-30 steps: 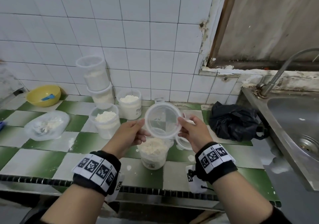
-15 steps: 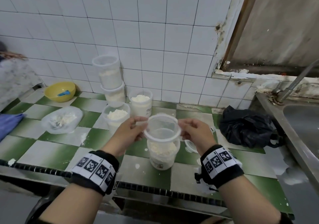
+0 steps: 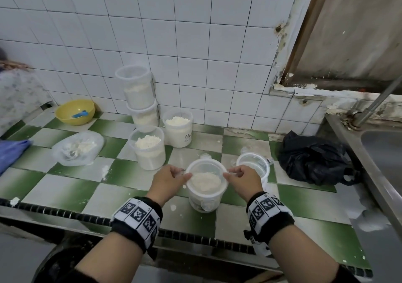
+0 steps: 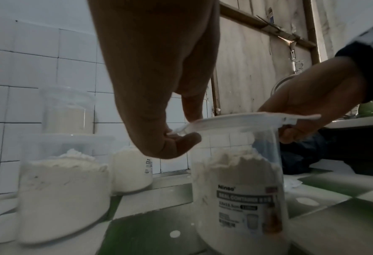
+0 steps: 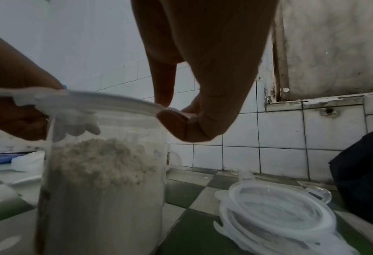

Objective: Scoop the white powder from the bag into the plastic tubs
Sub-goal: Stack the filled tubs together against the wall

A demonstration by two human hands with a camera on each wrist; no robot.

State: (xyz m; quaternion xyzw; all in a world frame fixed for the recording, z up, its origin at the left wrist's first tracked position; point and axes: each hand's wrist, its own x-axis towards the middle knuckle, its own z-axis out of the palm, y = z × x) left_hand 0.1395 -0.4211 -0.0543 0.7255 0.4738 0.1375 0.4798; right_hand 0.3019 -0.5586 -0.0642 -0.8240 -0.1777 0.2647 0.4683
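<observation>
From my head view I see my left hand (image 3: 168,179) and right hand (image 3: 243,179) pinching opposite edges of the round clear plastic lid (image 3: 206,175) over the clear plastic tub of white powder (image 3: 204,197), upright near the green-and-white tiled tabletop's (image 3: 65,191) front edge. My wrist views alone show thumb and fingers (image 4: 192,107) clamped on the lid's rim, the lid lying nearly flat, and the tub's printed label (image 4: 244,205).

You're at a worn home kitchen counter, green-and-white checked worktop (image 3: 65,187), white wall tiles (image 3: 195,65) with cracked, stained grout, steel sink (image 3: 378,152) and tap (image 3: 378,102) to your right, yellow bowl (image 3: 75,111), powder-filled tubs (image 3: 150,149)
</observation>
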